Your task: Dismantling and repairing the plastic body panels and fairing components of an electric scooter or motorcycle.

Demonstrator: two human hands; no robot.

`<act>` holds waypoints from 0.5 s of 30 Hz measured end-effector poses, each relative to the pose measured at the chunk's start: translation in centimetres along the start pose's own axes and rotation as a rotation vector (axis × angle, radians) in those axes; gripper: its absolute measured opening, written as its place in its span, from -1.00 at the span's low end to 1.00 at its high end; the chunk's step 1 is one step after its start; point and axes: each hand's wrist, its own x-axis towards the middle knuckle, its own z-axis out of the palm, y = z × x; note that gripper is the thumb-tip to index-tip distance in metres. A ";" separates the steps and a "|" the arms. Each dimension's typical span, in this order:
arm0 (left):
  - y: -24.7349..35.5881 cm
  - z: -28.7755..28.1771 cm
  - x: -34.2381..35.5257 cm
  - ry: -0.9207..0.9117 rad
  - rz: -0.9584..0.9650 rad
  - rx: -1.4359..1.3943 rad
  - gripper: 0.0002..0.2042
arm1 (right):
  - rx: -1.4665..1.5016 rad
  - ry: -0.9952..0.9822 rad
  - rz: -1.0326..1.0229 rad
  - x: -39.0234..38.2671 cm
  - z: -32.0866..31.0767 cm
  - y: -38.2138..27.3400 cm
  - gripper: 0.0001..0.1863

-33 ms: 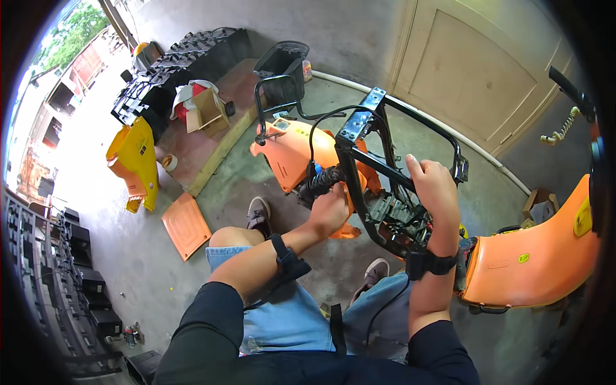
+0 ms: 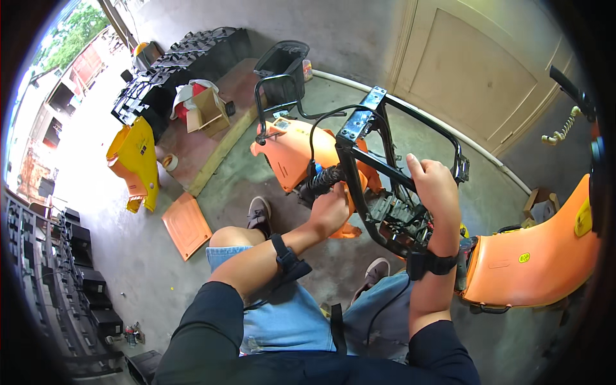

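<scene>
A black tubular scooter frame (image 2: 359, 186) stands before me, with shiny metal brackets on top and exposed mechanical parts (image 2: 399, 215) inside its lower section. My right hand (image 2: 437, 187) is closed on the frame's right-hand tube, thumb raised; its other fingers are mostly hidden. Left of the frame, my left hand (image 2: 330, 210) has curled fingers beside a thick black ribbed part (image 2: 321, 181). What those fingers hold is hidden. Orange body panels (image 2: 298, 154) lie around and behind the ribbed part, and a thin black cable (image 2: 312, 135) loops above it.
An orange curved scooter body (image 2: 513, 266) is at right. Leftward are an orange flat panel (image 2: 186, 224), a yellow panel (image 2: 144, 167) and a wooden-edged platform (image 2: 224, 151) bearing a cardboard box (image 2: 206, 110). A black bin (image 2: 282, 67) stands behind; black parts line the left rack (image 2: 45, 276).
</scene>
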 end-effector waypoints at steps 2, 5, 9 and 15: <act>0.2 -0.4 -0.1 -0.022 0.020 -0.017 -0.70 | 0.037 0.060 -0.033 0.2 0.5 0.5 -0.37; -0.2 -0.3 -0.1 -0.041 0.036 -0.019 -0.70 | 0.037 0.024 -0.009 0.1 0.1 0.2 -0.38; 0.1 0.3 -0.3 -0.002 0.027 -0.020 -0.69 | 0.017 0.003 -0.010 0.3 0.1 0.2 -0.39; -0.4 -0.8 0.1 -0.060 -0.029 -0.043 -0.76 | 0.013 0.032 -0.002 0.2 0.5 0.1 -0.38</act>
